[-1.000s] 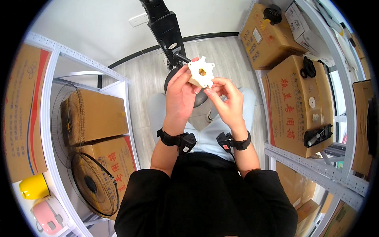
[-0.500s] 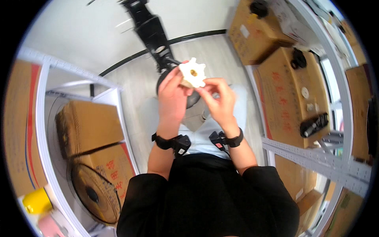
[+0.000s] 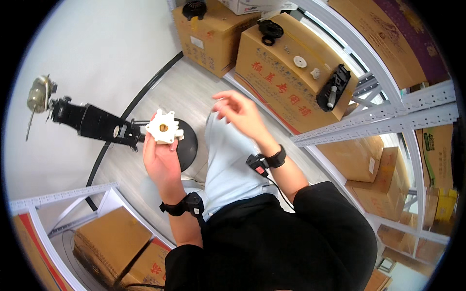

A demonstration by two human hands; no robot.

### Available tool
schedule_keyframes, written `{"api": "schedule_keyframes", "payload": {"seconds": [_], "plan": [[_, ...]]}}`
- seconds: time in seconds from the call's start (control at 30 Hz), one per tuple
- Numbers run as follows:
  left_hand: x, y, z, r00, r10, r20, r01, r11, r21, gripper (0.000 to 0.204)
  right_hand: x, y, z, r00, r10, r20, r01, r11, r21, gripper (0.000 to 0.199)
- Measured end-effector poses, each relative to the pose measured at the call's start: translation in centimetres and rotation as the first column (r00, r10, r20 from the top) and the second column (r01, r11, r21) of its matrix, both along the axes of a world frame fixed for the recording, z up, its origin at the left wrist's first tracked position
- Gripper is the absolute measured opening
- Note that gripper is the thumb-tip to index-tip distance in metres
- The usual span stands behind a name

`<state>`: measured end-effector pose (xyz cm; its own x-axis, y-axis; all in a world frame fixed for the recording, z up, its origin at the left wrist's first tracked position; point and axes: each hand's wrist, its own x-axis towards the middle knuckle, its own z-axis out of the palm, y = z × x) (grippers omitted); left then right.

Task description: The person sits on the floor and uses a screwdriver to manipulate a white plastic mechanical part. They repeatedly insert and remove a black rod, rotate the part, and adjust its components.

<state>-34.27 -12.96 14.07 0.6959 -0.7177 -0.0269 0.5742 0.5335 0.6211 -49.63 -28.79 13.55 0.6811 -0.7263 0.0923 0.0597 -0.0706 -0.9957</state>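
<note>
My left hand grips a cream plastic housing from below, its fingers closed around it. The housing has a star-like outline with lugs around its rim and a brass-coloured centre. My right hand is apart from it, over my right leg, fingers loosely bent and nothing visible in them. Beyond the left hand a black fan stand leans across the floor, with its round base partly behind the housing and a grey motor at its far end.
On a cardboard box at the right lie a white disc, a small white part, black round parts and a black shell holding a grey-handled tool. Metal shelving flanks me, with boxes at lower left.
My right hand has let go of the housing and moved away from it. The left hand keeps holding it. The view has swung right, bringing the right-hand shelf more into sight.
</note>
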Motion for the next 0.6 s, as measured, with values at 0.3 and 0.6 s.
{"api": "schedule_keyframes", "payload": {"seconds": [0.3, 0.6], "plan": [[-0.6, -1.0, -0.3, 0.999, 0.020, -0.035, -0.015, 0.993, 0.117, 0.043, -16.8, -13.5, -3.6, 0.442, -0.888, -0.125, 0.631, 0.407, -0.661, 0.019], [-0.2, -2.6, -1.0, 0.991, -0.132, -0.030, 0.134, 0.987, 0.085, 0.046, -27.0, -21.2, -5.6, -0.190, -0.902, -0.389, 0.228, 0.344, -0.911, 0.041]]}}
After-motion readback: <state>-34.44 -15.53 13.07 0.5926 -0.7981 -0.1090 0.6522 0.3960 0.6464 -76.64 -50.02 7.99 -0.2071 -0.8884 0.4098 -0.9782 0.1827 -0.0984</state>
